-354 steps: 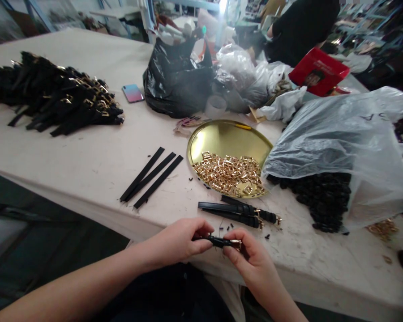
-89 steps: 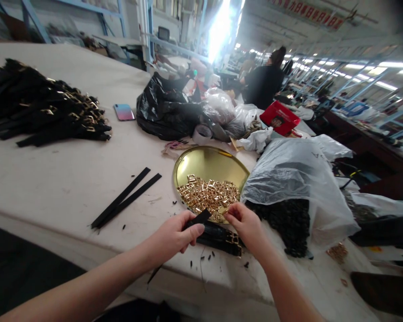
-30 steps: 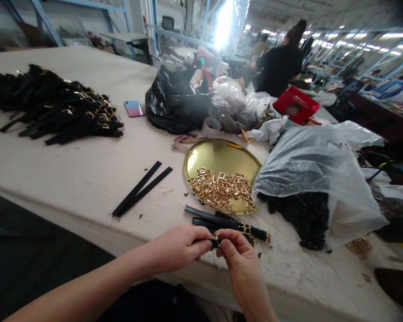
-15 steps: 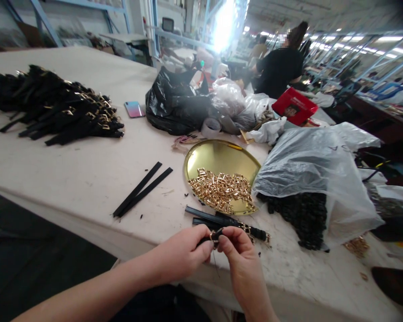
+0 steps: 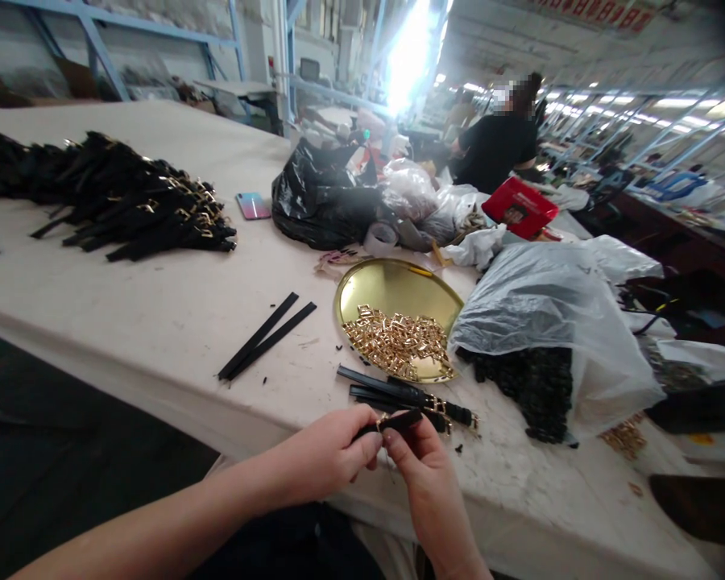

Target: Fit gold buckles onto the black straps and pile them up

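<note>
Both hands meet at the table's near edge around one black strap (image 5: 403, 420) with a gold buckle (image 5: 383, 422) on it. My left hand (image 5: 350, 441) is closed on the strap just left of the buckle. The fingers of my right hand (image 5: 420, 451) pinch it on the other side, and the strap's end sticks out to the right. A thin thread hangs beneath. Right behind my hands lie several black straps (image 5: 392, 388) with gold buckles at their right ends. Beyond them a round gold tray (image 5: 354, 292) holds a heap of gold buckles (image 5: 399, 342).
Two plain black strips (image 5: 266, 338) lie left of the tray. A large pile of buckled straps (image 5: 138, 201) and a phone (image 5: 254, 205) are farther back. A clear plastic bag (image 5: 610, 354) spills small black pieces (image 5: 540, 395). Behind stands a black bag (image 5: 320, 197); a person (image 5: 499, 145) is beyond.
More of the strap now shows to the right of the buckle, over my right fingers. My right hand has shifted slightly along it. The camera view has moved a little.
</note>
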Demonstrator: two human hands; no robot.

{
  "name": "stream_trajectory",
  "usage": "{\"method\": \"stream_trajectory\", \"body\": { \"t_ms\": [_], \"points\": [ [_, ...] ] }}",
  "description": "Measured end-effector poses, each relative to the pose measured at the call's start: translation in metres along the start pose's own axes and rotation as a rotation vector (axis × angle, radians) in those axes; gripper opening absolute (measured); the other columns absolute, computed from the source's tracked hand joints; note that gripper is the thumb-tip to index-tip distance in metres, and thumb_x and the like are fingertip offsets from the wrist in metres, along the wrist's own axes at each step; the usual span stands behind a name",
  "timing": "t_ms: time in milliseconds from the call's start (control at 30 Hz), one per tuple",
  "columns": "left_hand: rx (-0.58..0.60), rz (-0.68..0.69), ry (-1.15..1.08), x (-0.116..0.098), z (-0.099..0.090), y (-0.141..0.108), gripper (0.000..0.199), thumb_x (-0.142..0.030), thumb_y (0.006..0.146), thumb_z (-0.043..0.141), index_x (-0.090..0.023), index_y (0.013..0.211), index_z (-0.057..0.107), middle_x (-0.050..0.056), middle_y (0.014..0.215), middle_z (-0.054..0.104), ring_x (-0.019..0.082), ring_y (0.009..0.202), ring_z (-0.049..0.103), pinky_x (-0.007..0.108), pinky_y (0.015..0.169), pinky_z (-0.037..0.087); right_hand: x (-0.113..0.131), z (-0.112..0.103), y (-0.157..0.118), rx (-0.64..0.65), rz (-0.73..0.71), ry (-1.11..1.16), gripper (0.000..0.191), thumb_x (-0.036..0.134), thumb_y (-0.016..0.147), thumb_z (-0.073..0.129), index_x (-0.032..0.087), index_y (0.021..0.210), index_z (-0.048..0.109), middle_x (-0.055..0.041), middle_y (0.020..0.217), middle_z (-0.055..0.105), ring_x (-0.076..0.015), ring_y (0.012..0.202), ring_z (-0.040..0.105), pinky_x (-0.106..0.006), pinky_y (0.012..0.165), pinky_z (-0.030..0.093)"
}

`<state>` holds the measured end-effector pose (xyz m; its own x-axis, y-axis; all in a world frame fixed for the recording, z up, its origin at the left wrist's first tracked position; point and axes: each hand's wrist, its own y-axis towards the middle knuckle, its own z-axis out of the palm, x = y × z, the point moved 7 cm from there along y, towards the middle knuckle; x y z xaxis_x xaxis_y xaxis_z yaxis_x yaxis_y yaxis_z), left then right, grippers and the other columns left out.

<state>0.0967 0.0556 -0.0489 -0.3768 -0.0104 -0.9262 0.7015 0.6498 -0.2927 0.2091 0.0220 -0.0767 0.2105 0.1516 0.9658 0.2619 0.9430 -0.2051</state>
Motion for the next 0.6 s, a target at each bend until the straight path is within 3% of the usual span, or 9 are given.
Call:
{"method": "stream_trajectory", "body": {
  "t_ms": [100, 233, 467, 600],
  "points": [
    [-0.016, 0.011, -0.004, -0.002, 0.002, -0.002, 0.018, -0.031, 0.083, 0.038, -0.017, 0.081, 0.048, -0.002, 0.068, 0.051, 0.009, 0.054, 0.046, 0.019, 0.050, 0.037, 0.000, 0.008, -0.006, 0.072, -0.022, -0.002, 0.018, 0.035, 0.071, 0.066, 0.021, 0.080, 0.060, 0.0017, 0.069, 0.060, -0.0143, 0.064, 0.054, -0.025, 0.061, 0.044],
    [-0.010, -0.005, -0.055, 0.001, 0.007, -0.003, 0.021, -0.035, 0.083, 0.039, -0.016, 0.079, 0.047, -0.003, 0.065, 0.052, 0.007, 0.049, 0.044, 0.018, 0.046, 0.035, 0.009, 0.000, -0.012, 0.032, -0.090, -0.097, 0.015, 0.035, 0.075, 0.064, 0.020, 0.075, 0.062, 0.0032, 0.064, 0.055, -0.0127, 0.063, 0.049, -0.023, 0.060, 0.040],
    [0.000, -0.031, -0.165, 0.004, 0.014, -0.002, 0.017, -0.031, 0.079, 0.042, -0.016, 0.071, 0.047, -0.003, 0.061, 0.052, 0.007, 0.047, 0.045, 0.017, 0.044, 0.034, -0.005, 0.004, -0.015, 0.022, 0.218, 0.356, 0.023, 0.034, 0.061, 0.074, 0.017, 0.061, 0.059, 0.0047, 0.053, 0.048, -0.0075, 0.047, 0.037, -0.019, 0.045, 0.033],
    [0.032, -0.060, -0.197, 0.006, 0.017, -0.001, 0.015, -0.029, 0.077, 0.043, -0.016, 0.072, 0.047, -0.002, 0.063, 0.054, 0.007, 0.047, 0.045, 0.017, 0.044, 0.035, -0.005, 0.000, -0.016, 0.009, 0.166, 0.287, 0.024, 0.037, 0.062, 0.073, 0.017, 0.061, 0.059, 0.0053, 0.050, 0.045, -0.0082, 0.046, 0.037, -0.020, 0.045, 0.032]
  ]
}}
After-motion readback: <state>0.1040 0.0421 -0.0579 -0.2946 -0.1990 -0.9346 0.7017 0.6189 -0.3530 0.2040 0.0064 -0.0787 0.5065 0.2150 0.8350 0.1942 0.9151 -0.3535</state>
